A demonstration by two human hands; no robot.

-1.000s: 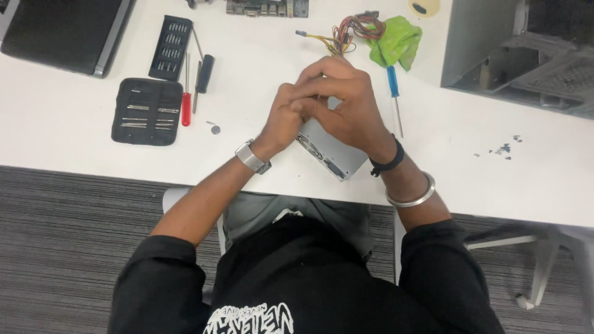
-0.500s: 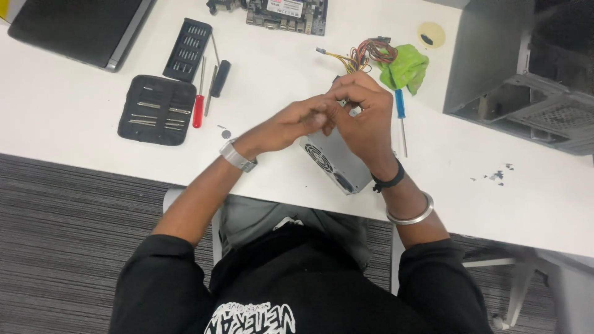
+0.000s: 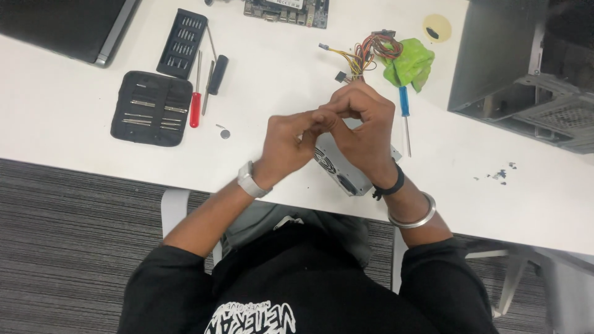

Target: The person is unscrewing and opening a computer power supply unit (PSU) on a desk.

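power supply box (image 3: pixel 343 170) lies diagonal, cables (image 3: pixel 365 52) end pointing away; left hand (image 3: pixel 288 142), right hand (image 3: pixel 365 127) above, grip contents unclear.

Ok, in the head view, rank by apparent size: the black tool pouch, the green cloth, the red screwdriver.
1. Black tool pouch
2. Green cloth
3. Red screwdriver, longer than the cloth but far thinner

The person wears a black top with long sleeves pushed up toward the elbows, leaving the forearms bare. White lettering runs across the chest, seen upside down from above. On the left wrist sits a watch (image 3: pixel 250 181) with a silver-grey band. The right wrist carries a black band (image 3: pixel 390 185) and, just below it on the forearm, a plain silver bangle (image 3: pixel 411 215). Grey trousers show at the lap.
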